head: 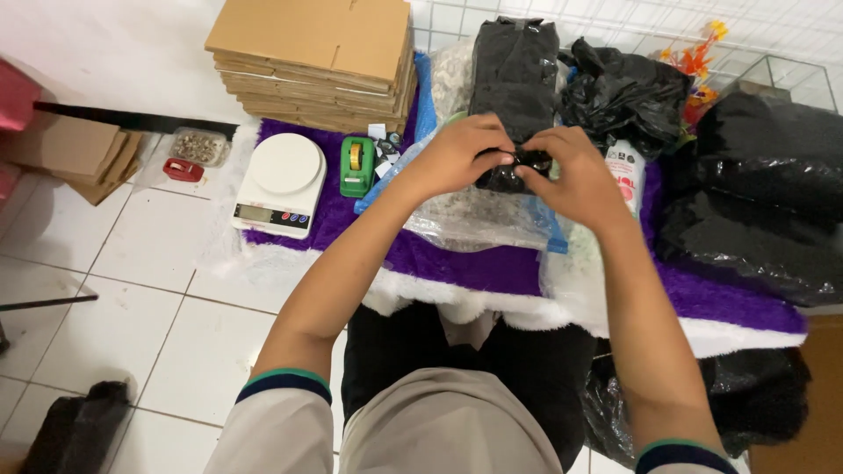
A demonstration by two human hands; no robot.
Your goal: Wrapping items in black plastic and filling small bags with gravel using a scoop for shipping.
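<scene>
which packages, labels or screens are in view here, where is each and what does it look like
Small black bag: pinched between left hand and right hand.
Clear plastic bag: under the hands on the purple mat.
Flat cardboard boxes: brown stack, top left.
Kitchen scale: white, round platform, small grey screen in front.
White bottle: right of the hands, printed label.
Black plastic bags: heaped at right.
</scene>
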